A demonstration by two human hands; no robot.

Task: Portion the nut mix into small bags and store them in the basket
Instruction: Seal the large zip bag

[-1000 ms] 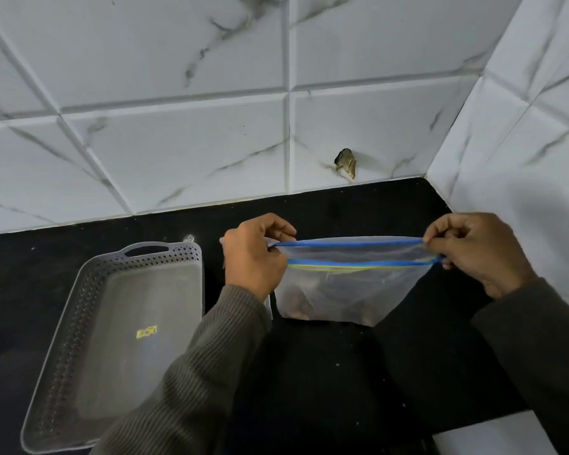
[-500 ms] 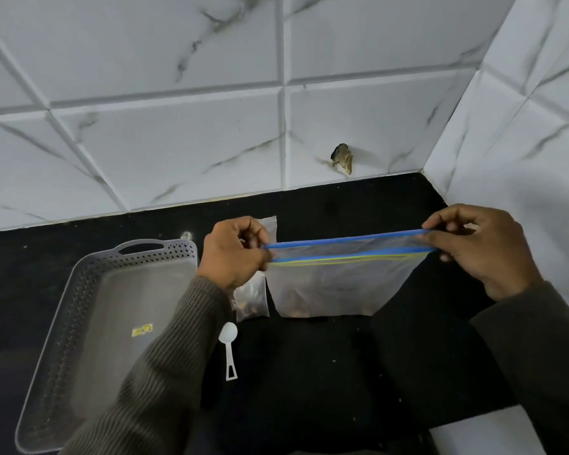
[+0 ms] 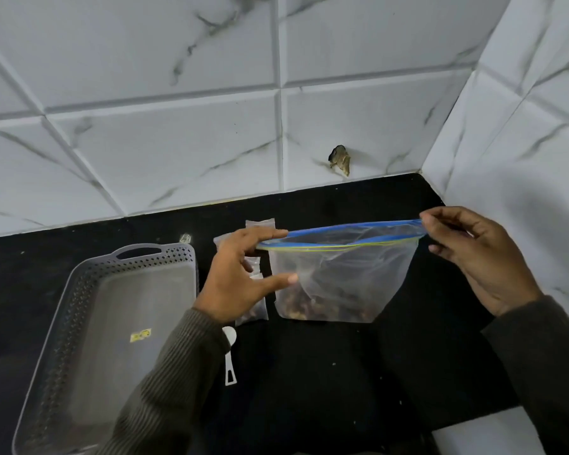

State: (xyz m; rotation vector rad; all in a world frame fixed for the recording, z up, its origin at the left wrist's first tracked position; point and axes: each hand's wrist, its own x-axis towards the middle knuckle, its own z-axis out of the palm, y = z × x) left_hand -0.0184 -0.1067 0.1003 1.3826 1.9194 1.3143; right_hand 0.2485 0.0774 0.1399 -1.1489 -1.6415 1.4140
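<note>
Basket (image 3: 79,300) left of zip bag (image 3: 342,284)

Black counter (image 3: 309,389). Grey basket (image 3: 79,290) lies at 9 o'clock. White spoon (image 3: 229,362) at 7 o'clock. Small bags (image 3: 253,311) at 11 o'clock. Zip bag (image 3: 342,284) at 2 o'clock, base on the counter.

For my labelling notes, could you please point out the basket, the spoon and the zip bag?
basket (image 3: 128,300), head view, bare floor.
spoon (image 3: 229,359), head view, handle.
zip bag (image 3: 342,274), head view, clear front.
</note>
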